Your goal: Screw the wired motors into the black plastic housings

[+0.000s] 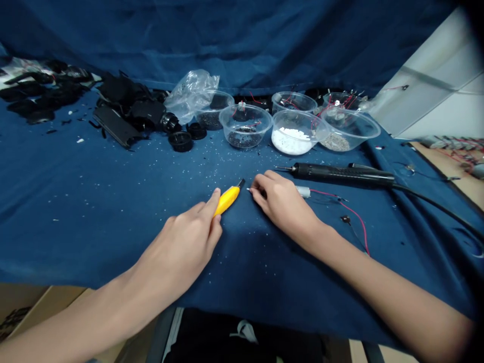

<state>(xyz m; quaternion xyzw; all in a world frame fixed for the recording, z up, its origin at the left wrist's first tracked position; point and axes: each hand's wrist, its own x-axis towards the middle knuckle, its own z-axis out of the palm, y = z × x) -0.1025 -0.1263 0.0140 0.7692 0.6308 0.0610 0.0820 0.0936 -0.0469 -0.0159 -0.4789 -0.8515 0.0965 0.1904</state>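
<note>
A yellow utility knife (227,200) is gripped in my left hand (185,234), its dark tip pointing up and right toward my other hand. My right hand (282,201) rests on the blue cloth with its fingers closed over a small silver motor (303,191). The motor's rear end shows past the knuckles, and a red wire (355,214) runs from it. A tiny white tip (248,189) sticks out at my right fingertips; my hand hides what joins it to the motor. A small gap separates the knife from the white tip.
Behind my right hand lies a black electric screwdriver (340,174) with a cable. Clear plastic bowls (245,126) hold dark bits, white pieces (291,140) and metal parts. Black plastic housings (117,121) and a clear bag (192,93) are at the back left. White specks dot the cloth.
</note>
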